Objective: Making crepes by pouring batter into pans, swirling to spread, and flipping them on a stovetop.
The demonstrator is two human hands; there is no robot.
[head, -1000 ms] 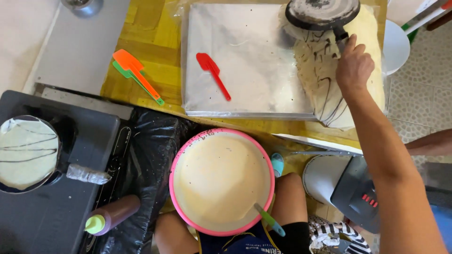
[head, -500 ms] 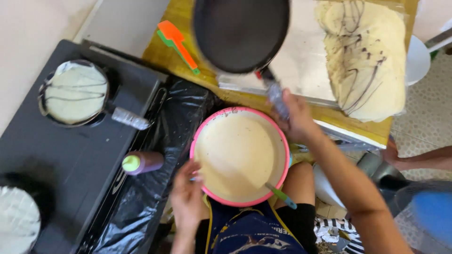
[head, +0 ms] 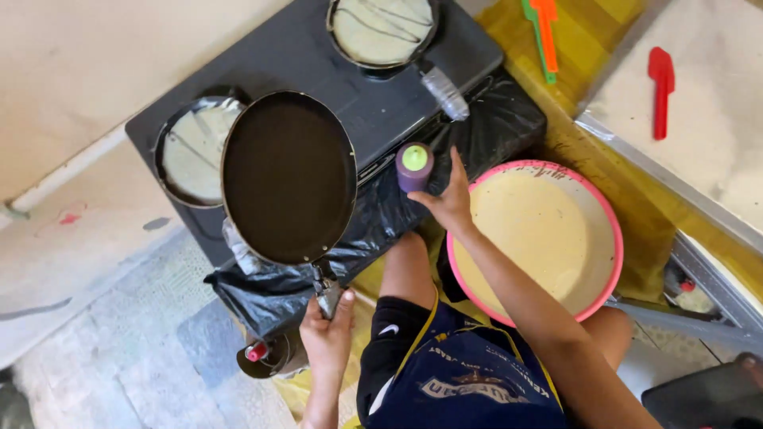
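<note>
**Head view**

**Q:** State the hand positions.

**A:** My left hand (head: 326,327) is closed round the handle of the empty dark pan (head: 288,176). I hold the pan above the near edge of the black stove (head: 318,56), where it partly covers one of the two filled pans (head: 187,155). My right hand (head: 449,199) is spread, thumb out, just beside the purple squeeze bottle (head: 414,165). It has no grip on the bottle, which stands upright with its green cap on top, between the stove and the pink bowl (head: 608,230) of batter.

**Q:** What is the recommended handling?

**A:** In my judgement:
1. Keep the pan level and clear of the filled pan beneath it. A handle held at its end will twist easily.
2. Wrap the fingers round the bottle's body, not its cap.
3. Lift the bottle straight up, because the bowl rim is close.

**Q:** What differs from half a second ago?

**A:** At that point my right hand held the pan, raised near the tray. My left hand lay by the bowl, and the bottle stood with no hand near it. The pan is now in my left hand, and my right hand is at the bottle.
</note>
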